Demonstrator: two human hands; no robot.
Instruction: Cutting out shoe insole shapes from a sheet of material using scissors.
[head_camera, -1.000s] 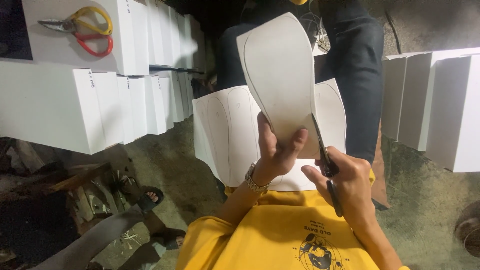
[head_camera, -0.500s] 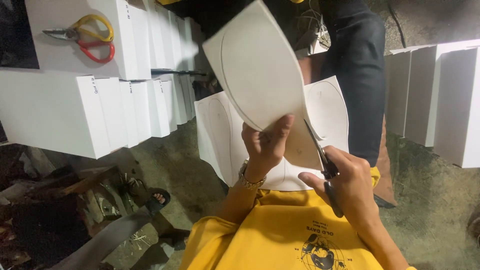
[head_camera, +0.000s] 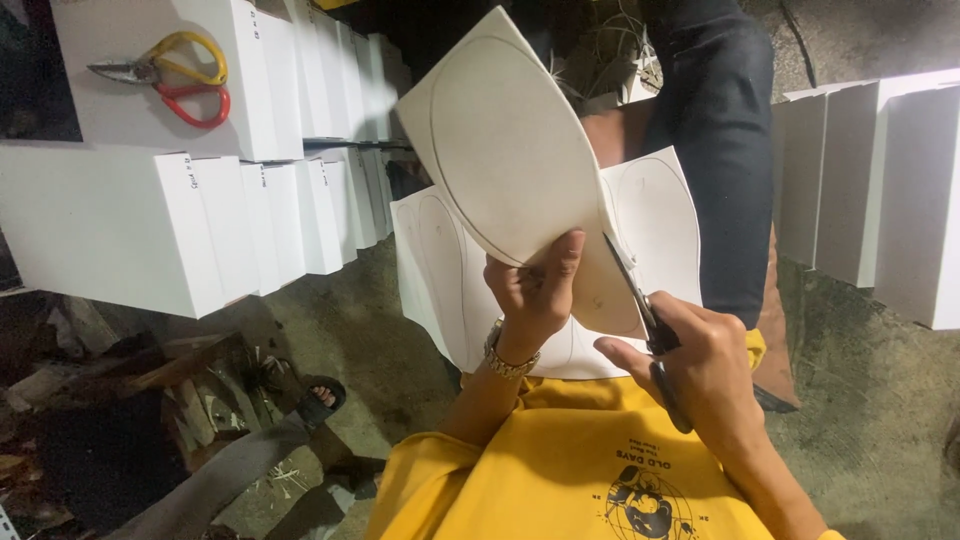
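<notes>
A white card (head_camera: 505, 150) with a leaf-shaped outline drawn on it is held up in front of the chest, tilted with its pointed end up and to the left. The left hand (head_camera: 535, 290) pinches its lower edge, thumb on the near face and fingers curled behind. Dark scissors (head_camera: 640, 315) meet the card's lower right edge, the blades lying along the drawn line. The right hand (head_camera: 705, 365) is closed around the scissor handles, the forefinger stretched out below them. How far the blades are apart cannot be told.

A bracelet (head_camera: 508, 360) circles the left wrist. Both arms come out of a yellow shirt (head_camera: 570, 470) with a dark print.

Just behind the card lies a larger white sheet (head_camera: 660, 210) with more outlines drawn on it, resting against the lap. Beyond it stands another person's leg in dark jeans (head_camera: 715, 150).

To the left, white boxes (head_camera: 130, 230) are stacked in rows; on the top one lies a second pair of scissors (head_camera: 170, 80) with one yellow and one red handle. More white boxes (head_camera: 880, 190) stand at the right. Below left, on the concrete floor (head_camera: 330, 320), a foot in a dark sandal (head_camera: 315, 400) shows beside scraps of wood.
</notes>
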